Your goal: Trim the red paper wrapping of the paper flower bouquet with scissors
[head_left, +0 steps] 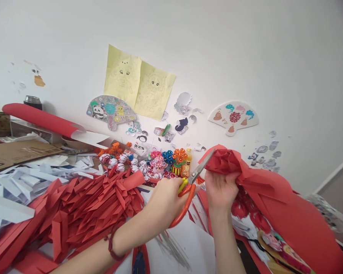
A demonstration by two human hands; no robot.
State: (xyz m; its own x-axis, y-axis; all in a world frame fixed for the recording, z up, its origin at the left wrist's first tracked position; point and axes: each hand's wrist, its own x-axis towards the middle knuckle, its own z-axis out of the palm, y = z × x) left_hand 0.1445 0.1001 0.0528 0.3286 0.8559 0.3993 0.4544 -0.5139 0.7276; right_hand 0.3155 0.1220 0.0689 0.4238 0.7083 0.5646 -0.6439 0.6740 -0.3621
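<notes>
My left hand [171, 196], with a dark red bracelet at its wrist, is closed around the handles of a pair of orange and yellow scissors [194, 175]. Their blades point up and right, against the left edge of a bunched red paper [227, 161]. My right hand [221, 188] holds that bunched end from below, palm toward me, its fingertips hidden by the paper. From there the sheet stretches down to the lower right. Whether the blades are cutting into the paper, I cannot tell.
A large heap of folded red paper strips [94, 209] lies left, with white strips [14, 186] behind. Paper flowers [158, 160] and an orange drink bottle [188, 161] stand along the wall. A red paper roll [40, 118] lies back left. White paper [185, 243] lies below my hands.
</notes>
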